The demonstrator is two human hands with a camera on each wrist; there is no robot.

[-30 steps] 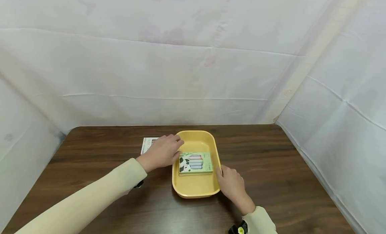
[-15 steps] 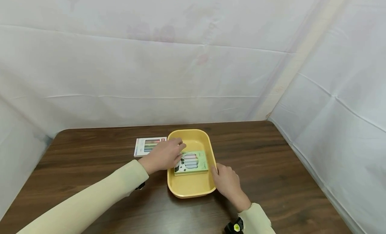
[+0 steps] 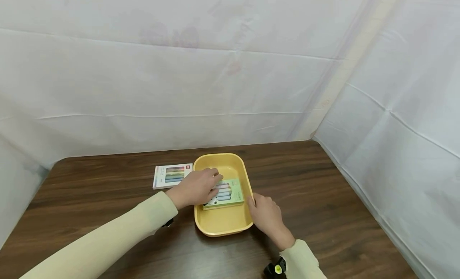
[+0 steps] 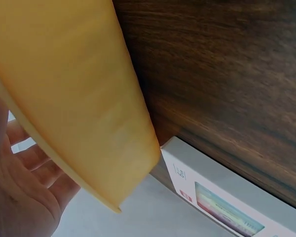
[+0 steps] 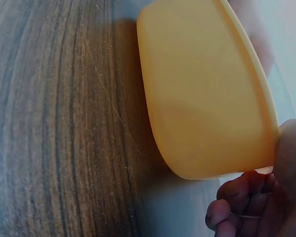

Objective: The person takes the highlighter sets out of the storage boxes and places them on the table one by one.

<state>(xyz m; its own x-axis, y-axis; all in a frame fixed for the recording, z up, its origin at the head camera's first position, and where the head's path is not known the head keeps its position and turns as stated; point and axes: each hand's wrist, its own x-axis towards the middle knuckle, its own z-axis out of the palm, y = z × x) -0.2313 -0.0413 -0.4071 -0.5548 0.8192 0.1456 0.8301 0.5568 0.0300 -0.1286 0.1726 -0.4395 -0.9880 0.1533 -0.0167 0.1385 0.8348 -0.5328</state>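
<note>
A yellow plastic tray (image 3: 223, 227) stands on the table, and a green box (image 3: 235, 189) with a panda and pastel markers printed on it lies inside. My right hand (image 3: 267, 217) grips the tray's right rim, thumb over the edge and the other fingers outside. My left hand (image 3: 195, 187) reaches across the left rim, its fingers loosely bent over the left end of the green box and covering part of it. In the left wrist view, the palm and fingers of the left hand (image 4: 32, 182) show beyond the tray's wall (image 4: 84, 98).
A white box (image 3: 172, 176) with a window showing coloured sticks lies on the table at the tray's left, partly behind the left hand. White sheeting (image 3: 230, 91) rises behind the dark wooden table (image 3: 305, 183) and along its right side.
The view has swung slightly right, so the tray and white box appear further left. My left hand has moved further in over the green box. My right hand keeps its grip on the rim.
</note>
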